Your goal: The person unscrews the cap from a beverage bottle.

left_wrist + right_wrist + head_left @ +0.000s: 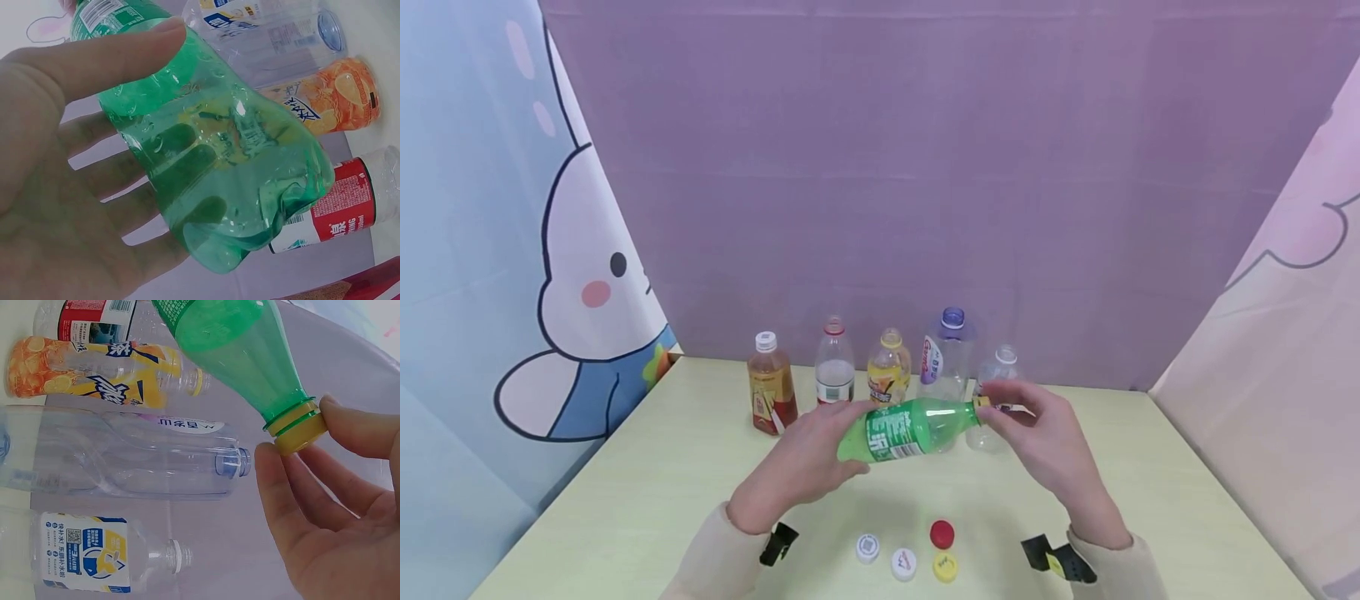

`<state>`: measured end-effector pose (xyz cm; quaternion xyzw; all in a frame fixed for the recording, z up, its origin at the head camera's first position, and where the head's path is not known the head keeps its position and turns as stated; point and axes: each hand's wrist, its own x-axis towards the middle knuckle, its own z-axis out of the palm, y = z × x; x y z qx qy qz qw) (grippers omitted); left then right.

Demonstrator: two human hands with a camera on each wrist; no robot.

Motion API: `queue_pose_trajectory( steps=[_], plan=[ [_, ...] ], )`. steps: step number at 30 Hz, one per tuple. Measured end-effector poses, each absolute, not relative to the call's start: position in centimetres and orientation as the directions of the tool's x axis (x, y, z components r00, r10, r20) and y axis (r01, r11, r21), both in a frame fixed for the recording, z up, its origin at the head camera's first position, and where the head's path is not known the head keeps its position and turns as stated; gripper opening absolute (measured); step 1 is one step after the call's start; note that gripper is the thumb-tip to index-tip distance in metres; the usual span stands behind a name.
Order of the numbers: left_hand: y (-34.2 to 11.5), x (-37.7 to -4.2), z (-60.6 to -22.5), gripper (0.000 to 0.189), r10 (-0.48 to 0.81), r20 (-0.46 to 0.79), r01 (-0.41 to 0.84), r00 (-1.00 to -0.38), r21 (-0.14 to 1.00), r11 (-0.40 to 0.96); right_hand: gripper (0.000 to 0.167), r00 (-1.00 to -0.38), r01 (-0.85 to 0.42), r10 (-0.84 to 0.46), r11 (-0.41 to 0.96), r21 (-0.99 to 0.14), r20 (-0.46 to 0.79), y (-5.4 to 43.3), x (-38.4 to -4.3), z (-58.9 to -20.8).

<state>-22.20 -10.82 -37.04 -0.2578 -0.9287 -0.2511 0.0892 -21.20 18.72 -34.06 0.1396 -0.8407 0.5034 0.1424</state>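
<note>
A green plastic bottle (901, 432) lies tilted nearly sideways in the air, its neck pointing to the right. My left hand (812, 450) grips it around the lower body, with the thumb across the front and the fingers behind, showing through the plastic in the left wrist view. On the bottle's mouth sits a yellow cap (303, 429). Thumb and fingertips of my right hand (1051, 433) pinch this cap from its sides. A green gap shows between the cap and the ring of the neck in the right wrist view.
Behind stand an amber bottle (772, 385) with a white cap, a red-ringed bottle (835, 362), an orange-labelled bottle (94, 375), a bluish bottle (125, 453) and a clear bottle (147, 550). Near the front lie white caps (904, 564), a red cap (942, 534) and another yellow cap (945, 567).
</note>
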Motion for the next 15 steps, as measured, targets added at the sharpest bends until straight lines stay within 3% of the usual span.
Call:
queue_pose_trajectory(
  steps=[15],
  plan=[
    [-10.78, -22.26, -37.22, 0.073, 0.417, 0.287, 0.505, -0.862, 0.415, 0.757, 0.033, -0.93, -0.364, -0.13, 0.468, -0.805, 0.345, 18.84, -21.13, -34.02]
  ],
)
